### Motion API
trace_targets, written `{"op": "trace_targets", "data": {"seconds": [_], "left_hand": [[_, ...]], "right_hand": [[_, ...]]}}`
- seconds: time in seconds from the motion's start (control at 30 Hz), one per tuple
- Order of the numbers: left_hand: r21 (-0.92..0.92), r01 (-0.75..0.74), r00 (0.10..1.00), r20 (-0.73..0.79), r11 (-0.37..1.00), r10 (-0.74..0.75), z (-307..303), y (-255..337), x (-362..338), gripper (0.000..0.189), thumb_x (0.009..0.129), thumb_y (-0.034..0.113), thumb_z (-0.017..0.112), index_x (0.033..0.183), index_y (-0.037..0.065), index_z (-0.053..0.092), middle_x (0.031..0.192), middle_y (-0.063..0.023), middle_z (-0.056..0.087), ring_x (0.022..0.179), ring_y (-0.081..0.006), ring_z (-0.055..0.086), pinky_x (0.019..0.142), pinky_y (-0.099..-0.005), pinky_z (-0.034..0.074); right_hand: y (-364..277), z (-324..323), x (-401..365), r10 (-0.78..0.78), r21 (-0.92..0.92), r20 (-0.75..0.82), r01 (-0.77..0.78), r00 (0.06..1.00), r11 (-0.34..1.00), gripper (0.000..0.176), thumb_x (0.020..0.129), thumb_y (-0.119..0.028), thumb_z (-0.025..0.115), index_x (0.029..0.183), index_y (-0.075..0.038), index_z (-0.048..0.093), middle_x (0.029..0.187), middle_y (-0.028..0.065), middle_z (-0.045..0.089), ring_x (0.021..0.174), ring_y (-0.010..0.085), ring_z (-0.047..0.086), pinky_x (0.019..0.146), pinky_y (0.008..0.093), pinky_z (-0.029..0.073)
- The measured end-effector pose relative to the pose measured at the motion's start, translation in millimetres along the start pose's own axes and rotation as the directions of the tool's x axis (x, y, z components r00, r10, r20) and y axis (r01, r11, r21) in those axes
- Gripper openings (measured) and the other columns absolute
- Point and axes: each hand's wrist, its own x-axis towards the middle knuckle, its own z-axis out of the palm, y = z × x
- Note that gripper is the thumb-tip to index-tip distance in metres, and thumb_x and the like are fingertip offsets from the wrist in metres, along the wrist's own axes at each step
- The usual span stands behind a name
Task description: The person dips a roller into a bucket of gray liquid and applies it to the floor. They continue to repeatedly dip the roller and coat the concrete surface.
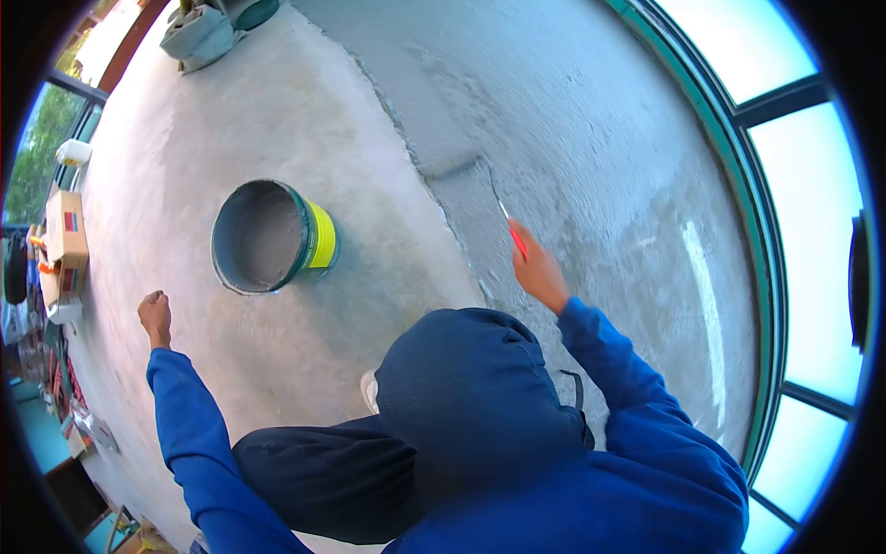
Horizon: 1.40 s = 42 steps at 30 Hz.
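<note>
My right hand is closed round the red handle of a paint roller. The roller's head lies on wet grey coating on the floor, close to the coating's ragged edge. To the left, my left hand is held with its fingers curled, over the pale bare floor; whether anything is inside them is hidden. Between the two hands stands a dark bucket with a yellow-green label, with grey material inside.
A cardboard box, a white container and mixed items line the left side. A grey bag-like container stands at the top. Green-framed windows run along the right. My knee and hooded head fill the lower middle.
</note>
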Motion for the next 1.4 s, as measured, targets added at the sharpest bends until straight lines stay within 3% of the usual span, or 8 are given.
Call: {"op": "trace_targets", "data": {"seconds": [0.07, 0.23, 0.4, 0.7, 1.13, 1.23, 1.27, 1.4], "left_hand": [[-0.013, 0.034, 0.999, -0.031, 0.999, -0.034, -9, 4, -12, 0.032, 0.077, 0.014, 0.059, 0.104, 0.001, 0.068, 0.100, -0.0146, 0.069, 0.095, -0.0223, 0.065, 0.087, -0.0308, 0.048], [-0.022, 0.101, 0.992, -0.069, 0.995, -0.103, -28, -1, -36, 0.031, 0.077, 0.015, 0.060, 0.103, 0.001, 0.068, 0.089, -0.0125, 0.069, 0.079, -0.0199, 0.065, 0.070, -0.0294, 0.051], [-0.072, 0.172, 0.982, -0.070, 0.982, -0.177, -31, 0, -51, 0.030, 0.078, 0.016, 0.060, 0.103, 0.001, 0.068, 0.079, -0.0085, 0.067, 0.061, -0.0145, 0.060, 0.049, -0.0267, 0.047], [-0.059, 0.160, 0.987, -0.027, 0.985, -0.161, -13, -9, -33, 0.032, 0.076, 0.016, 0.061, 0.104, 0.001, 0.068, 0.086, -0.0107, 0.069, 0.076, -0.0171, 0.064, 0.068, -0.0282, 0.050], [0.001, 0.186, 0.982, -0.036, 0.983, -0.186, 8, -60, -21, 0.031, 0.075, 0.014, 0.058, 0.100, 0.000, 0.069, 0.091, -0.0144, 0.070, 0.086, -0.0209, 0.066, 0.080, -0.0308, 0.049], [0.015, 0.123, 0.990, -0.064, 0.992, -0.122, 23, -105, -9, 0.027, 0.078, 0.012, 0.056, 0.100, 0.001, 0.067, 0.062, -0.0016, 0.057, 0.048, -0.0104, 0.050, 0.040, -0.0258, 0.037], [0.044, 0.221, 0.975, -0.013, 0.974, -0.221, 15, -76, -26, 0.029, 0.074, 0.014, 0.059, 0.097, 0.000, 0.069, 0.089, -0.0140, 0.070, 0.084, -0.0213, 0.066, 0.079, -0.0308, 0.049], [0.076, 0.254, 0.967, -0.020, 0.964, -0.254, 29, -73, -27, 0.030, 0.074, 0.015, 0.058, 0.098, 0.000, 0.069, 0.089, -0.0143, 0.070, 0.084, -0.0221, 0.066, 0.080, -0.0315, 0.049]], "right_hand": [[-15, 20, 54, -0.079, 0.016, -0.055, 0.080, 0.995, 0.997, 0.048, 0.087, -0.019, 0.046, 0.134, -0.022, 0.041, 0.087, 0.0280, 0.062, 0.081, 0.0464, 0.060, 0.071, 0.0545, 0.045], [-71, 43, 169, -0.164, -0.032, -0.106, 0.162, 0.981, 0.986, 0.049, 0.083, -0.014, 0.047, 0.132, -0.019, 0.043, 0.097, 0.0274, 0.062, 0.092, 0.0442, 0.059, 0.082, 0.0525, 0.046], [-73, 40, 181, -0.153, -0.078, -0.081, 0.146, 0.985, 0.986, 0.047, 0.084, -0.015, 0.048, 0.131, -0.017, 0.045, 0.100, 0.0277, 0.061, 0.093, 0.0448, 0.059, 0.083, 0.0518, 0.046], [-32, 2, 31, -0.023, -0.131, 0.005, 0.024, 1.000, 0.991, 0.049, 0.088, -0.019, 0.048, 0.135, -0.025, 0.038, 0.088, 0.0284, 0.062, 0.080, 0.0476, 0.059, 0.074, 0.0567, 0.046], [-121, 57, 262, -0.112, -0.115, -0.048, 0.106, 0.993, 0.988, 0.052, 0.084, -0.015, 0.049, 0.135, -0.021, 0.039, 0.102, 0.0270, 0.062, 0.094, 0.0442, 0.060, 0.083, 0.0527, 0.046], [-145, 59, 302, -0.130, -0.135, -0.065, 0.120, 0.989, 0.983, 0.053, 0.083, -0.014, 0.050, 0.134, -0.020, 0.040, 0.103, 0.0241, 0.063, 0.094, 0.0443, 0.060, 0.084, 0.0524, 0.046], [-147, 60, 306, -0.138, -0.137, -0.060, 0.129, 0.989, 0.982, 0.053, 0.083, -0.014, 0.050, 0.135, -0.020, 0.040, 0.102, 0.0239, 0.063, 0.094, 0.0443, 0.060, 0.084, 0.0527, 0.045], [-122, 61, 300, -0.262, -0.123, -0.110, 0.248, 0.959, 0.961, 0.052, 0.084, -0.015, 0.048, 0.135, -0.021, 0.040, 0.099, 0.0247, 0.063, 0.092, 0.0445, 0.060, 0.081, 0.0542, 0.045]]}}
